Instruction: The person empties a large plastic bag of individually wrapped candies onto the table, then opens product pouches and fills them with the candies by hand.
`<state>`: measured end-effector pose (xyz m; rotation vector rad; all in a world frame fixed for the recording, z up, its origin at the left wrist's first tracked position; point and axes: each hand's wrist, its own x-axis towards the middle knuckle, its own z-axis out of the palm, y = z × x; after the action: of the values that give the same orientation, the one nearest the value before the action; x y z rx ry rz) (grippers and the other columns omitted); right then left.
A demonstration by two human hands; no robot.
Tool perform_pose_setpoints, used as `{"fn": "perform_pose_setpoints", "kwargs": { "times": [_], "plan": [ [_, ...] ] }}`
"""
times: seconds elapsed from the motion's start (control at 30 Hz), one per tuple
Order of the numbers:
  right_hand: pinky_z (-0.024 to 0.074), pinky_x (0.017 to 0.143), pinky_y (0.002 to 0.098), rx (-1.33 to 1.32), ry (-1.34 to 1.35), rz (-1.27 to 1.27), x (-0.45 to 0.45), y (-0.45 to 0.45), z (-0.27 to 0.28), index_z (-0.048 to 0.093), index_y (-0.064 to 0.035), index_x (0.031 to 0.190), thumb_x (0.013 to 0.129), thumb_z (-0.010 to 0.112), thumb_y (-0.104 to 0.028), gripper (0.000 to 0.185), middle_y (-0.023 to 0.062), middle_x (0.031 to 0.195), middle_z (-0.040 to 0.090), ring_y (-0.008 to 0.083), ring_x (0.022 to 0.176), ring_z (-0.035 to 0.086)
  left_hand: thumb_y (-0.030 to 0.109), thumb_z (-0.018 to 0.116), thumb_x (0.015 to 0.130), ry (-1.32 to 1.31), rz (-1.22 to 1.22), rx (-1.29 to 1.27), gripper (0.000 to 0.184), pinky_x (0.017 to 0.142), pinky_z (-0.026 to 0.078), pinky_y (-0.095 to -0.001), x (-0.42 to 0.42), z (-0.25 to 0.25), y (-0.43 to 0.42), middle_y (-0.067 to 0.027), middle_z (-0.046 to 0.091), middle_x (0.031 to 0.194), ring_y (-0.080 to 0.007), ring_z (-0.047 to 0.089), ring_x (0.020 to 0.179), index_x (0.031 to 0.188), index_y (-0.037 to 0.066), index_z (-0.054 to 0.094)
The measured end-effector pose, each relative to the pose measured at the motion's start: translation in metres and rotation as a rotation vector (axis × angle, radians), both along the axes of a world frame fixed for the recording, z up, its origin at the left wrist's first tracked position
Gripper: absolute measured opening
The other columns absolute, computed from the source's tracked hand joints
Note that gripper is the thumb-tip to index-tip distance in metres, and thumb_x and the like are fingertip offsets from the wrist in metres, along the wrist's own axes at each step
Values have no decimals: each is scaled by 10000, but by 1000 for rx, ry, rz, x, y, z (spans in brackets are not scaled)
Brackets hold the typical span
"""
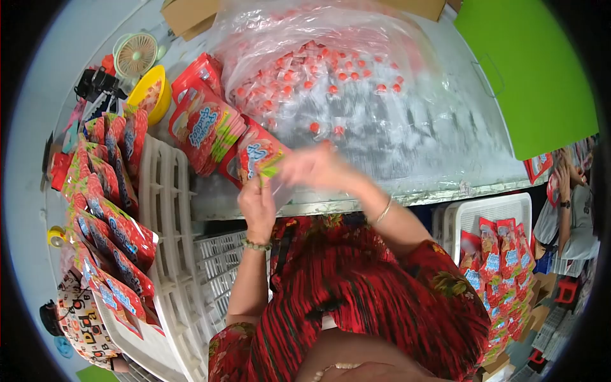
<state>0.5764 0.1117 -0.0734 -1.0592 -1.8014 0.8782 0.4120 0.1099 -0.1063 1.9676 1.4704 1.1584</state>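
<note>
One red printed plastic pouch [256, 151] is pinched by the raised left hand [258, 202], while the blurred right hand [315, 168] is angled inward, its grip indiscernible.

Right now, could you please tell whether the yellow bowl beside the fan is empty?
Not empty: the yellow bowl visibly holds small pale and reddish pieces.

Right grip [318, 168] too blurred to read; pouch [256, 151] partly hidden by left grip [257, 202]; cardboard box [189, 15] beyond both cut off
</note>
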Motion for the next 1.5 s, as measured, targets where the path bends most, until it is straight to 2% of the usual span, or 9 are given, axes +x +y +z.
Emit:
{"fn": "perform_pose_setpoints", "kwargs": {
  "times": [0.1, 0.27, 0.67, 0.87, 0.97, 1.23, 1.3, 1.37, 1.5],
  "plan": [
    [435, 698, 311, 233, -228, -540, 59, 67, -26, 579, -84, 890, 706, 510, -71, 197, 143, 776, 570, 260, 770, 543, 82, 501, 723, 124, -134, 3, 145, 475, 365, -376, 2, -18, -14, -186, 453, 577, -350, 462, 543, 624, -1, 435],
    [400, 740, 343, 267, -901, -473, 97, 119, -93, 560, -79, 914, 648, 500, -13, 280, 150, 891, 516, 274, 854, 489, 107, 505, 733, 91, -131, -25, 183, 476, 361, -386, 8, -19, -19, -189, 443, 568, -351, 459, 542, 614, -1, 416],
    [250, 831, 471, 212, -659, -401, 36, 15, -89, 559, -165, 886, 651, 569, -315, 278, 39, 997, 445, 222, 1008, 357, 120, 484, 758, 27, -114, -43, 222, 442, 337, -362, 9, -13, -8, -186, 411, 532, -334, 414, 477, 605, -18, 400],
    [404, 446, 261, 408, -793, -632, 58, 7, -103, 540, -116, 794, 695, 560, -164, 112, 35, 642, 472, 158, 496, 458, 152, 482, 767, -53, -71, -75, 262, 420, 332, -337, 22, -5, 3, -158, 403, 477, -268, 407, 421, 586, -19, 399],
    [363, 399, 210, -350, 866, -534, 48, 3, -57, 521, -53, 815, 748, 535, -84, 75, -1, 674, 540, 52, 514, 442, 189, 477, 779, -53, -72, -69, 286, 418, 342, -331, 37, -6, 9, -160, 423, 475, -261, 431, 422, 585, -16, 427],
    [422, 571, 338, 31, -334, -100, -3, -8, -63, 504, -12, 740, 698, 493, -91, 90, 158, 680, 527, 311, 634, 501, 171, 439, 778, 239, -208, 140, 235, 479, 389, -396, 53, -7, -15, -175, 493, 557, -324, 497, 521, 610, 9, 472],
    [419, 585, 330, -37, -204, -199, -17, -9, -73, 494, -14, 700, 683, 502, -113, 100, 156, 665, 509, 293, 652, 505, 180, 453, 770, 202, -182, 20, 232, 481, 389, -398, 48, -9, -16, -177, 492, 557, -328, 497, 526, 609, 14, 471],
    [404, 576, 340, -739, 1260, -191, -36, -4, -103, 501, -16, 667, 673, 493, -123, 108, 147, 637, 509, 301, 623, 492, 173, 463, 760, 235, -194, 21, 217, 488, 389, -397, 49, -4, -19, -178, 486, 556, -332, 494, 533, 612, 14, 460],
    [396, 554, 264, -395, 931, -146, -44, -16, -102, 489, -49, 708, 718, 483, -101, 54, 49, 665, 477, 163, 633, 460, 116, 479, 716, 291, -240, 92, 122, 501, 387, -409, 42, -5, -27, -179, 493, 596, -340, 493, 559, 653, 18, 441]
  ]
}}
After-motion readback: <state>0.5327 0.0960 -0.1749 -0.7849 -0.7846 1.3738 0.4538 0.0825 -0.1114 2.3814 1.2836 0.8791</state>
